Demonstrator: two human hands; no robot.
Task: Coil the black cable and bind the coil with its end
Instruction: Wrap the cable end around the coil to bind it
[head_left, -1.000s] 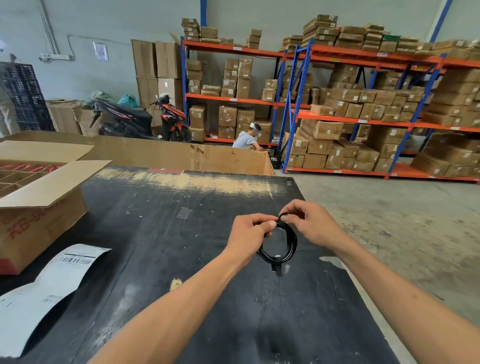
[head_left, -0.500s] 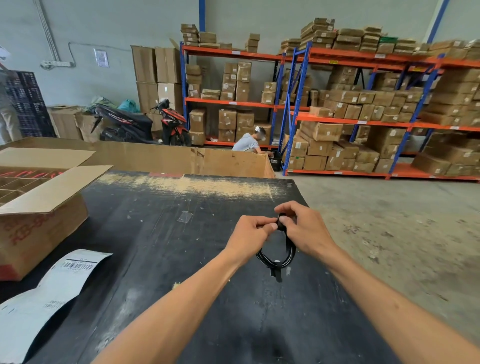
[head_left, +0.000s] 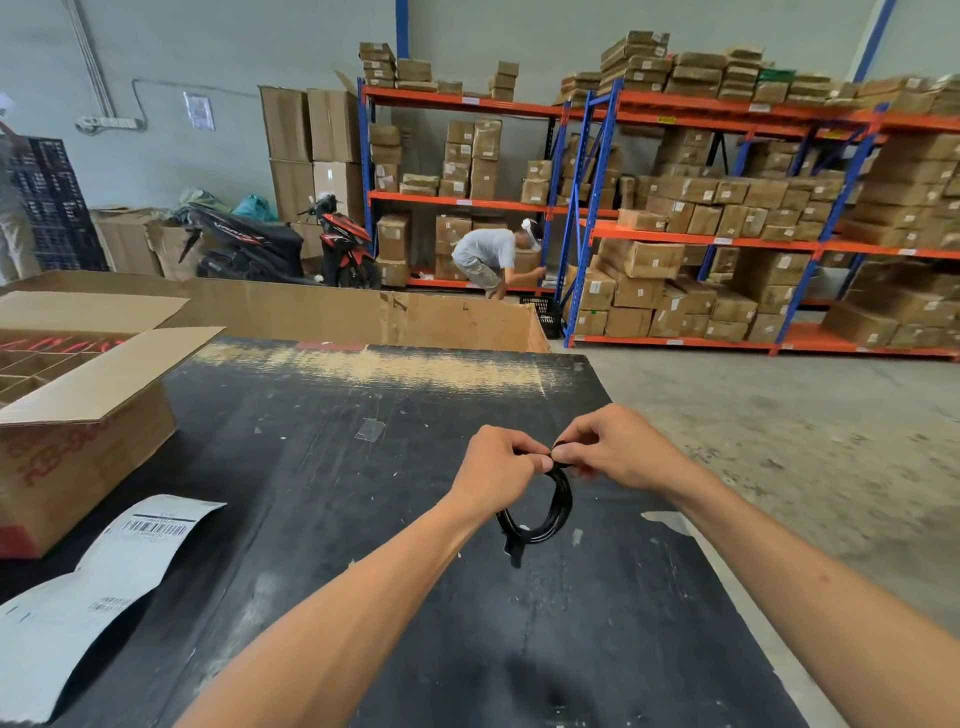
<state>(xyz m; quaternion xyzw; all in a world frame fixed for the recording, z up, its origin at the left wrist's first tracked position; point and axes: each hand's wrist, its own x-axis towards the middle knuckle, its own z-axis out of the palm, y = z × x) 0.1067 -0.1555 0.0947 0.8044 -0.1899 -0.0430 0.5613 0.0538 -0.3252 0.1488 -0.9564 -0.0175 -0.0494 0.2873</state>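
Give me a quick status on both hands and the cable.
Left hand and right hand both pinching the top of the black cable. Coil formed, hanging above the table. Nothing in the way.

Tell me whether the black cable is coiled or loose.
Coiled: the black cable hangs as a bundled loop from the left hand and right hand.

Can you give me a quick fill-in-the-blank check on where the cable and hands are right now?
1. The cable is colored ____.
2. Both hands, left hand and right hand, pinch the coil at its ____.
3. A plug dangles from the coil's ____.
4. The open cardboard box sits on the table's ____ side.

Missing words: black; top; bottom; left
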